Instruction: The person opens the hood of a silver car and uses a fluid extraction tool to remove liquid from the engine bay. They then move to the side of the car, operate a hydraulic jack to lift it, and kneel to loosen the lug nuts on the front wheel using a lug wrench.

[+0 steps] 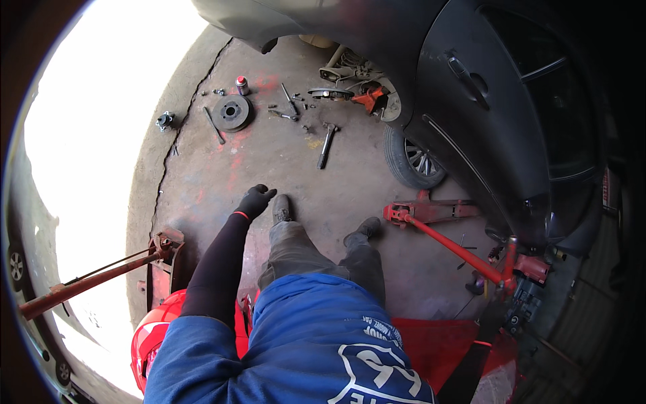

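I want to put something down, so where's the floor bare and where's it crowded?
Bare floor lies between the long-handled tool and your shoes, and another patch, stained red, between the grey disc and your left hand. It's crowded around the disc, where a can and small tools sit, and right, around the red jack handle and tyre.

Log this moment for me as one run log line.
left hand: above floor, nothing visibly held | right hand: near red jack handle, grip unclear | about: wheel, metal disc, can
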The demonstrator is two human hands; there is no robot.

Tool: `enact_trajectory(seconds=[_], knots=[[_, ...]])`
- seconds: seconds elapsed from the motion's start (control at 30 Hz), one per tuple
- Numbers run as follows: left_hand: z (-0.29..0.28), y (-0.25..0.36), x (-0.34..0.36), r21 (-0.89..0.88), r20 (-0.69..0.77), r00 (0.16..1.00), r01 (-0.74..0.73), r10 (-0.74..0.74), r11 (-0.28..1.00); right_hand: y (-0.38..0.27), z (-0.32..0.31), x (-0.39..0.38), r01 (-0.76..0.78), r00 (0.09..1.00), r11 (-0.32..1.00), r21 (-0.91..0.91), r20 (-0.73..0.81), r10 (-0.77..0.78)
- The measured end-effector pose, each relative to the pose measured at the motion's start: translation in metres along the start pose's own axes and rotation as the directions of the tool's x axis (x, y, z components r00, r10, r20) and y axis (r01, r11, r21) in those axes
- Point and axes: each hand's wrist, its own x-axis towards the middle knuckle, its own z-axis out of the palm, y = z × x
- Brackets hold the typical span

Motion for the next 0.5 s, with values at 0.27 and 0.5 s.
enact_trajectory(seconds=[0.27,0.5], knots=[[-0.07,-0.076,-0.033,0.408,-0.146,0.962,0.27,-0.23,0.872,0.193,0.039,0.152,-0.29,0.957,0.956,0.044,0.045,0.288],[-0.037,-0.052,-0.05,0.009,-0.107,0.984,0.146,-0.144,0.989,0.226,0.039,0.187,-0.448,0.865,0.894,0.005,0.257,0.432]])
